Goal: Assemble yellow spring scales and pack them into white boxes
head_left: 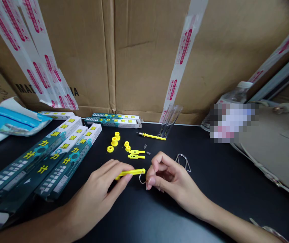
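My left hand (104,189) pinches a flat yellow plastic strip (132,172) just above the black table (210,189). My right hand (167,177) is closed on a small metal wire ring (141,179) at the strip's right end. Beyond my fingers lie several small yellow caps and rings (114,141), two yellow forked pieces (136,154) and two tiny springs (146,149). A yellow rod with a metal tip (151,136) lies further back. A bent wire hook (183,160) rests beside my right hand.
Several long dark green and white boxes (50,158) lie at the left, more (114,119) at the back. Clear tubes (169,119) lean on the taped cardboard wall (144,50). A blue plastic bag (10,118) is far left, a beige bag (273,148) and a bottle (235,96) at right.
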Demonstrator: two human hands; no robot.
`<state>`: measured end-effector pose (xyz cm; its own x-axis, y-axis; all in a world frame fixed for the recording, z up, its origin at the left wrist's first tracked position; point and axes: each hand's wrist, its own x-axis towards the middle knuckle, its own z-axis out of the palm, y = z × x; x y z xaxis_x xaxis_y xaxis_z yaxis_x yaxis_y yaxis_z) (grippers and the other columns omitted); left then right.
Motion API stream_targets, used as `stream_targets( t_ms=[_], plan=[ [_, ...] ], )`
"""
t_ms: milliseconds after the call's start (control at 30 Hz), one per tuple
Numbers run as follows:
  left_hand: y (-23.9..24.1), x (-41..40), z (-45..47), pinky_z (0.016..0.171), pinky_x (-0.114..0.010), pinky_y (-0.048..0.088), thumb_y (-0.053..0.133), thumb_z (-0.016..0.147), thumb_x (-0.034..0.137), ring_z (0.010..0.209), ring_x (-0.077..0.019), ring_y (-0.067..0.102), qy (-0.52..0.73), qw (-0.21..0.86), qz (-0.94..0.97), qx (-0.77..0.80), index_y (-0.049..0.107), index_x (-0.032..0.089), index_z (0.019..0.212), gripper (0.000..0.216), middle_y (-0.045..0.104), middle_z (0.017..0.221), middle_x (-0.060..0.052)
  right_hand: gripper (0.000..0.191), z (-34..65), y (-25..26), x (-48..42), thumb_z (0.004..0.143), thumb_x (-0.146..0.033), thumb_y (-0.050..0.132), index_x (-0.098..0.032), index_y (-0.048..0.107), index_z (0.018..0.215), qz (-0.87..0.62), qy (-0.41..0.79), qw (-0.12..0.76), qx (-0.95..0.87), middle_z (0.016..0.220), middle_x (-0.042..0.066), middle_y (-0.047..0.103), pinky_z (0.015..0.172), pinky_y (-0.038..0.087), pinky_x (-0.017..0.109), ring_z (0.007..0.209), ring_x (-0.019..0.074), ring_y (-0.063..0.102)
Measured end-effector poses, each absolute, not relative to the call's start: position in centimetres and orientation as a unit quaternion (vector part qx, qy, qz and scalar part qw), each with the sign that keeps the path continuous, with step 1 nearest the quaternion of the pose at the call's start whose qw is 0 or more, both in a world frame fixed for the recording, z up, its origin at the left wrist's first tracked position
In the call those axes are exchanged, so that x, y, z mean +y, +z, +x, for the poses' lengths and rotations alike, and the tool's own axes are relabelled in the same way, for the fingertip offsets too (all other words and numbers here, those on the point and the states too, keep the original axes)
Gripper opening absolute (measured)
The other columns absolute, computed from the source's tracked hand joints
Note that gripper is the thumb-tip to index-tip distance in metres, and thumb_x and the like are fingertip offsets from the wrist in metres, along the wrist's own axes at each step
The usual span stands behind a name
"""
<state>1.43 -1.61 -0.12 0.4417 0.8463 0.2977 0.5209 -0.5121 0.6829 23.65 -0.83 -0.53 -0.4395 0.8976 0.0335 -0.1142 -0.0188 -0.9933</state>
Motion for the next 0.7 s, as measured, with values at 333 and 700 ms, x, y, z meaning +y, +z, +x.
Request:
stream_targets(
  t_ms=[333, 700],
  plan=[
    [-0.08, -1.55, 1.32, 0.084, -0.014, 0.046, 0.053, 0.099, 0.015, 0.088, -0.0085, 0.065, 0.340, 0.240, 0.814, 0.405, 0.067, 0.027, 0.103, 0.020, 0.067, 0.094, 0.006, 0.039, 23.73, -0.68, -0.34, 0.085, -0.040, 0.077, -0.021, 0.044, 0.083, -0.347, 0.656, 0.395, -0.541, 0.066, -0.003, 0.068, 0.047, 0.035, 0.018, 0.049, 0.0048, 0.046],
    [0.08, -1.74, 1.11, 0.074, -0.016, 0.047, 0.041, 0.099, 0.007, 0.078, -0.0093, 0.064, 0.321, 0.272, 0.826, 0.376, 0.065, 0.026, 0.105, 0.031, 0.065, 0.086, 0.004, 0.036, 23.80, -1.18, 0.17, 0.084, -0.036, 0.079, -0.019, 0.047, 0.079, -0.309, 0.693, 0.407, -0.508, 0.066, -0.002, 0.069, 0.043, 0.034, 0.017, 0.043, 0.0030, 0.044]
  ],
)
